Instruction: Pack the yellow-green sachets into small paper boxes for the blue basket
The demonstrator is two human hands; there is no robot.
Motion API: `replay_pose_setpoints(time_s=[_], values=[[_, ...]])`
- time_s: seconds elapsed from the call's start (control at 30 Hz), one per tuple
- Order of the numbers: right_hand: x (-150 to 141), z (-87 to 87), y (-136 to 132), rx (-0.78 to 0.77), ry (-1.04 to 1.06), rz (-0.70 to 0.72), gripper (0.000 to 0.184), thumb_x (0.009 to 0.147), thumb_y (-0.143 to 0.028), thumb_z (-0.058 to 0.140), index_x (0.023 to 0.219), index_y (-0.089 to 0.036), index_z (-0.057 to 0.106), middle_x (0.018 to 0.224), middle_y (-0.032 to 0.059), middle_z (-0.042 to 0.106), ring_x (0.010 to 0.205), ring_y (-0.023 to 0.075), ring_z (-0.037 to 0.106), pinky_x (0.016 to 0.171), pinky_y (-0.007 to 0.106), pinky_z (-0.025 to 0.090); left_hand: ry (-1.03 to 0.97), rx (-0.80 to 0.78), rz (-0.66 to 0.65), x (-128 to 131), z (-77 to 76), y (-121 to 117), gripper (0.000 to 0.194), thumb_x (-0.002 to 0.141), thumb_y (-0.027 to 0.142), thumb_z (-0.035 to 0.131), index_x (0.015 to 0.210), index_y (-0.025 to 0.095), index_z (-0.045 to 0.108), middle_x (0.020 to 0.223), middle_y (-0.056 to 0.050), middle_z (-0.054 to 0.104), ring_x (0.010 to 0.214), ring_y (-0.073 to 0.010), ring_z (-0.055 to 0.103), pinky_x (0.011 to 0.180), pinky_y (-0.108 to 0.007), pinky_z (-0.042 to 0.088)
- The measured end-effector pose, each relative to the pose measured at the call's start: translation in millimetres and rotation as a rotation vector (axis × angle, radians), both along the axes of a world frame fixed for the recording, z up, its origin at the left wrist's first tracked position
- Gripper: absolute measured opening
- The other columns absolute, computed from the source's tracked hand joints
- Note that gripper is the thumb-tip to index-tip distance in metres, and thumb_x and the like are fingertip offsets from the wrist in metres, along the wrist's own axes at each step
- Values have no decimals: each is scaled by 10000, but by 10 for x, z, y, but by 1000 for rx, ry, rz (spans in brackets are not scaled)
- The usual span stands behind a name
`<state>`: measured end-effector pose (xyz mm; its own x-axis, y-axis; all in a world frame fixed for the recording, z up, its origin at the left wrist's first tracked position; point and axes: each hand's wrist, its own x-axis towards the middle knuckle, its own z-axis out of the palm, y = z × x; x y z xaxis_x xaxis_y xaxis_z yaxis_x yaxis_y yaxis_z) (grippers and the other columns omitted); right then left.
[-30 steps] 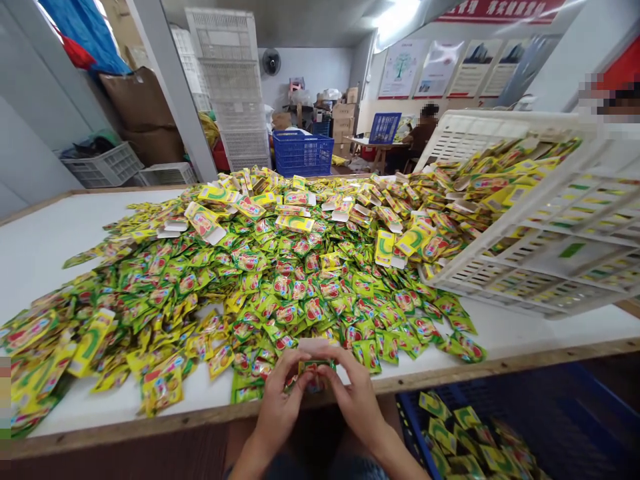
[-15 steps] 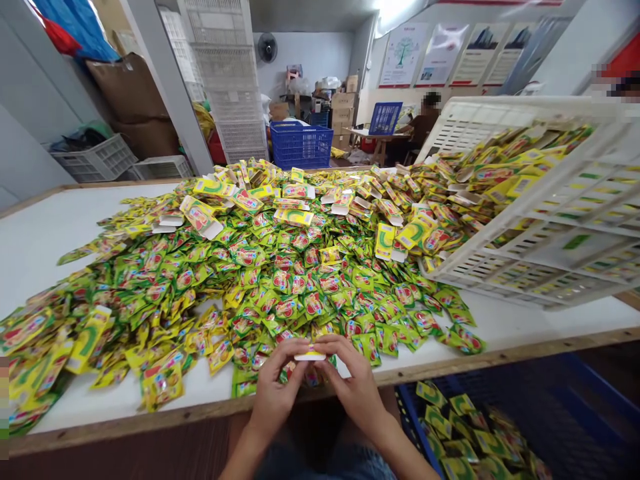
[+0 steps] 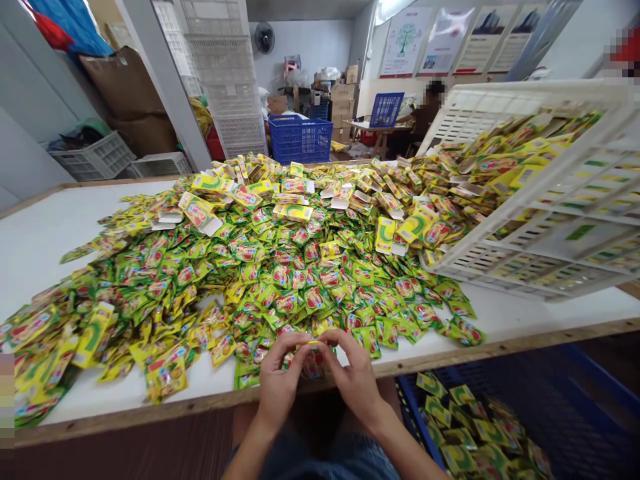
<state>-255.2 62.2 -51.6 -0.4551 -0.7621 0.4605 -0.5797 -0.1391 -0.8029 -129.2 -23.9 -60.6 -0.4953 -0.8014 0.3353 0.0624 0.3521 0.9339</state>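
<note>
A small yellow carton (image 3: 314, 343) is held end-on at the table's front edge, mostly covered by my fingers. My left hand (image 3: 280, 377) pinches its left side between thumb and fingers. From the right, my right hand (image 3: 356, 377) grips it the same way, both thumbs close to the near end. Beyond and beneath the hands spreads a large heap of green watermelon-print sachets (image 3: 287, 303). Small yellow printed cartons (image 3: 295, 212), some with white flaps standing out, lie on top of the heap.
A white plastic crate (image 3: 500, 250) lies tipped at right, cartons spilling from it. Below the table's wooden edge (image 3: 425, 360), a blue crate (image 3: 417, 430) holds yellow cartons. Behind stand another blue crate (image 3: 300, 141) and stacked white crates (image 3: 227, 87). A person (image 3: 427, 120) sits at a far table.
The white flap that showed at the carton's near end is no longer visible; a thin yellow edge shows there now. Both hands still hold it, slightly higher in view.
</note>
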Motion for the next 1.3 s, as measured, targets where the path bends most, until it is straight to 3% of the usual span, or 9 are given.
replay_pose_setpoints(time_s=[0.17, 0.3, 0.4, 0.5, 0.57, 0.87, 1.0, 1.13, 1.3], values=[[53, -169, -33, -73, 48, 71, 172, 891, -166, 517, 1037, -229, 582, 965, 43, 633, 933, 166, 589, 822, 284, 468, -19, -75, 7, 46, -134, -42, 105, 836, 191, 619, 904, 237, 683, 932, -32, 644, 955, -184, 584, 847, -284, 462], [-74, -8, 94, -44, 23, 63, 146, 914, -189, 454, 978, -212, 583, 922, 49, 626, 884, 161, 590, 785, 270, 482, -18, -22, -35, 92, -182, -38, 295, 846, 216, 602, 1136, 268, 593, 1136, -58, 606, 1069, -217, 561, 915, -335, 459], [-537, 319, 554, 131, 84, -77, 171, 915, -277, 445, 901, -210, 602, 860, 50, 631, 799, 174, 592, 710, 275, 479, -15, 104, -51, 163, -200, -68, 411, 875, 247, 554, 1274, 270, 463, 1225, -83, 552, 1036, -217, 585, 874, -341, 492], [-1181, 619, 1065, 467, 258, -276, 217, 858, -393, 520, 838, -216, 643, 840, 67, 637, 776, 218, 583, 711, 335, 458, -63, 90, -13, 203, -208, -113, 236, 877, 269, 544, 1104, 221, 586, 1134, -83, 572, 966, -208, 602, 836, -315, 502], [-1558, 688, 1164, 514, 348, -342, 251, 834, -442, 536, 855, -229, 666, 858, 76, 641, 798, 241, 582, 739, 369, 446, -107, 35, -7, 186, -200, -121, 197, 869, 273, 549, 1044, 207, 612, 1082, -86, 586, 979, -221, 590, 823, -315, 502], [-2205, 1, -411, 290, 449, -451, 237, 812, -391, 599, 870, -178, 684, 1223, 157, 540, 1209, 313, 395, 913, 489, 334, -221, -290, 34, 178, -193, -45, 152, 846, 224, 554, 969, 223, 644, 1018, -74, 630, 1002, -243, 583, 881, -360, 467], [-2308, -142, -678, 263, 439, -472, 264, 784, -412, 635, 763, -149, 629, 1221, 191, 547, 1156, 309, 446, 864, 476, 358, -247, -319, 55, 195, -179, -45, 160, 851, 223, 546, 981, 226, 640, 1018, -73, 633, 1000, -240, 591, 865, -346, 480], [-2336, -38, -629, 200, 428, -508, 244, 830, -359, 570, 869, -125, 627, 1286, 245, 495, 1190, 341, 419, 929, 508, 298, -256, -318, 31, 175, -156, -35, 163, 864, 218, 528, 988, 214, 632, 1020, -87, 628, 1002, -241, 588, 865, -355, 482], [-2001, 424, -333, 50, 370, -473, 257, 895, -289, 442, 1012, -159, 630, 1127, 139, 616, 1095, 272, 517, 966, 470, 319, -206, -228, 85, 139, -180, 0, 224, 858, 266, 548, 1064, 199, 604, 1082, -116, 615, 1025, -259, 586, 899, -397, 475]])
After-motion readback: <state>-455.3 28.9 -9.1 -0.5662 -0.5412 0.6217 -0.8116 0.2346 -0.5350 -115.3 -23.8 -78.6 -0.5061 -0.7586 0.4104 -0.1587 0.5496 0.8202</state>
